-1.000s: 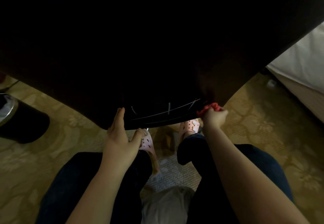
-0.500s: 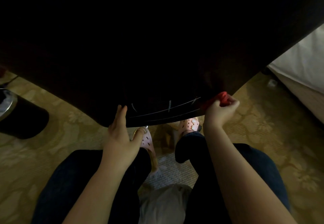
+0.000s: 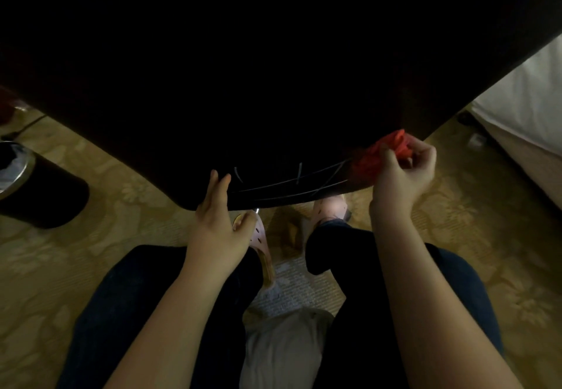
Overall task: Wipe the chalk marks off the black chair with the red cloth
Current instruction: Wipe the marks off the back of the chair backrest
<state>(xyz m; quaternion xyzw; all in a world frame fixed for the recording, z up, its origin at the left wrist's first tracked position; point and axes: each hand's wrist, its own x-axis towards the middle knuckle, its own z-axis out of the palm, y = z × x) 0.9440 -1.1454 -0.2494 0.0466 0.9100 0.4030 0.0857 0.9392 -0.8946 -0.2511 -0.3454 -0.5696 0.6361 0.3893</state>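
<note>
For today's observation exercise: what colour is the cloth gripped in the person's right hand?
The cloth is red, clearest in the head view.

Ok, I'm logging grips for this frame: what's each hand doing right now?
Left hand: open, straight fingers resting on the black chair edge.
Right hand: closed, gripping the bunched red cloth.

I am bunching the red cloth in my right hand, and it is looking soft, matt and crumpled. The black chair that my left hand is touching is showing a smooth, dull surface, with the chalk marks lying pale and powdery on it. My pink shoes are looking like smooth plastic. The carpet is showing a woven pattern, and the rim of the bin is gleaming like metal.
</note>
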